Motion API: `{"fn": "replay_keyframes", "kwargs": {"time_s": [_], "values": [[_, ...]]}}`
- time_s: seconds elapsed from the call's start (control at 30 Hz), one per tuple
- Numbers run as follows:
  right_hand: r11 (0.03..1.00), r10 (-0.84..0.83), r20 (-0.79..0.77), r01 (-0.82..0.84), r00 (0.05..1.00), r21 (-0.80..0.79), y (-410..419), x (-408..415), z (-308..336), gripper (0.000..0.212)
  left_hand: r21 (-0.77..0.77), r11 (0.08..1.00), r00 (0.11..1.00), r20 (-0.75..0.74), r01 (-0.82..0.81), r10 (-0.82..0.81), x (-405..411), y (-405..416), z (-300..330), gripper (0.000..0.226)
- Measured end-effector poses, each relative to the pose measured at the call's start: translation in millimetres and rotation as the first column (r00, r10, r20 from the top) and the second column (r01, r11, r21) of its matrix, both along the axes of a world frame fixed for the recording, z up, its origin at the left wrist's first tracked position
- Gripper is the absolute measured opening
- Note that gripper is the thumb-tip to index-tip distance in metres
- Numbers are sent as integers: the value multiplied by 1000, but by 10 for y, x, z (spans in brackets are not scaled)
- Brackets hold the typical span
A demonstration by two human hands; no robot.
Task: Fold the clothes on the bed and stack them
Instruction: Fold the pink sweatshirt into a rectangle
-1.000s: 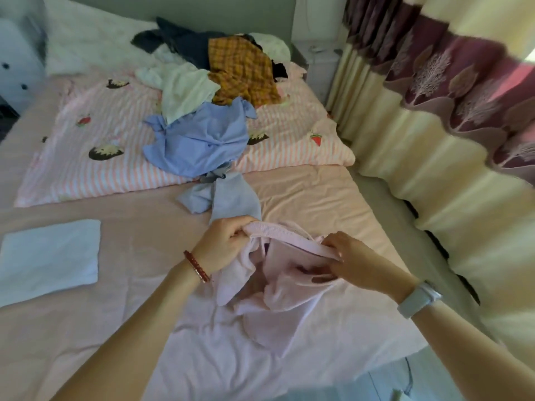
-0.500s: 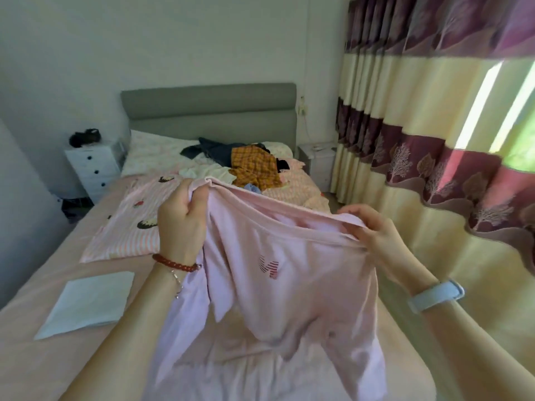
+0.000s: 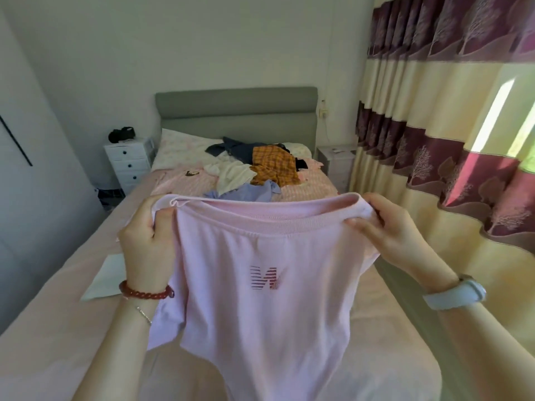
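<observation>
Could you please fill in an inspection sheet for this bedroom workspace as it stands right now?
Surface: bed with pink sheet, bare at the near end.
Job's things: pink T-shirt held up by its neckline; folded pale cloth on the bed's left; unfolded clothes pile near the pillow.
Clutter: dark object on the white drawers.
Hands: left hand and right hand both grip the collar.
Cables: nothing seen.
Surroundings: grey headboard, curtains.

I see pink T-shirt [image 3: 260,299] hanging upright, spread, red striped logo facing me. Unfolded clothes pile [image 3: 257,172] near headboard; folded pale-blue garment [image 3: 105,277] lies flat, left.
</observation>
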State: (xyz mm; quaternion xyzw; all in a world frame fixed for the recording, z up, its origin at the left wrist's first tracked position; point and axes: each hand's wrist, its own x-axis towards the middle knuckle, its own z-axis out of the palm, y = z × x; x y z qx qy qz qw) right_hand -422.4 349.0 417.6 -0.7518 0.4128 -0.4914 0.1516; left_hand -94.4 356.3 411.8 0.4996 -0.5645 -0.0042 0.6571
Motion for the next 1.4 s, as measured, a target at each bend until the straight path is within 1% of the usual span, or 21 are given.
{"fn": "replay_keyframes", "kwargs": {"time_s": [0.07, 0.17, 0.23, 0.27, 0.33, 0.43, 0.53, 0.6, 0.73, 0.83, 0.9, 0.97, 1.0, 1.07, 1.13, 1.17, 1.23, 1.3, 1.33, 1.37, 1.4], "values": [[998, -41, 48, 39, 998, 39, -14, 36, -56, 11, 54, 999, 999, 41, -2, 0, 78, 21, -90, 16], [987, -94, -88, 105, 992, 125, -40, 97, -299, 13, 263, 964, 997, 42, 48, -61, 91, 37, -297, 24], [974, -137, -118, 155, 984, 164, 50, 80, -529, 8, 287, 955, 992, 76, 75, -101, 93, 144, -490, 21], [976, -166, -116, 179, 979, 122, 116, 48, -634, 11, 267, 960, 988, 106, 79, -111, 114, 209, -584, 20], [971, -235, -128, 240, 963, 18, 226, 9, -763, 16, 252, 966, 986, 134, 62, -99, 157, 320, -712, 35], [953, -303, -145, 301, 942, -35, 121, 55, -893, 14, 281, 960, 994, 103, -8, -22, 194, 177, -861, 33], [920, -391, -189, 385, 901, -70, -253, 183, -1028, 23, 307, 950, 987, 162, -60, 10, 180, -244, -942, 41], [900, -435, -223, 428, 872, -82, -581, 257, -1114, 22, 356, 930, 978, 209, -95, 20, 242, -614, -1014, 33], [868, -492, -297, 487, 819, -96, -1430, 388, -1205, 42, 407, 897, 946, 322, -173, 37, 414, -1522, -1159, 36], [825, -527, -382, 565, 759, -17, -2452, 566, -1334, 35, 490, 854, 930, 368, -177, -19, 501, -2550, -1343, 32], [791, -495, -486, 605, 720, 91, -3115, 707, -1501, 33, 615, 770, 935, 348, -172, -69, 556, -3249, -1553, 31], [745, -433, -585, 638, 685, 195, -3592, 857, -1800, 42, 729, 665, 955, 285, -161, -82, 606, -3737, -1859, 42], [722, -405, -621, 652, 671, 233, -3719, 942, -2001, 48, 753, 639, 960, 268, -159, -76, 621, -3863, -2052, 42], [713, -316, -667, 633, 674, 302, -3721, 1121, -2504, 54, 785, 601, 962, 255, -146, -99, 624, -3882, -2534, 38], [710, -170, -697, 577, 697, 404, -3456, 1272, -3071, 56, 858, 508, 977, 165, -75, -135, 604, -3656, -3082, 33], [685, -88, -709, 559, 700, 467, -3266, 1323, -3343, 56, 902, 431, 986, 101, -36, -130, 612, -3486, -3360, 32], [594, 49, -708, 549, 704, 588, -2849, 1369, -3821, 55, 976, 220, 997, 9, 7, -73, 660, -3077, -3869, 31], [528, 108, -690, 546, 716, 650, -2454, 1367, -4167, 55, 999, 6, 999, -39, 39, 20, 728, -2633, -4290, 29], [523, 121, -690, 545, 714, 656, -2284, 1367, -4293, 55, 995, -75, 995, -63, 69, 77, 751, -2415, -4453, 24], [529, 137, -697, 543, 704, 652, -2130, 1371, -4395, 55, 984, -130, 986, -106, 122, 126, 763, -2223, -4590, 19], [528, 156, -704, 544, 693, 652, -1988, 1370, -4484, 54, 968, -164, 974, -161, 188, 162, 751, -2047, -4702, 21]]}}
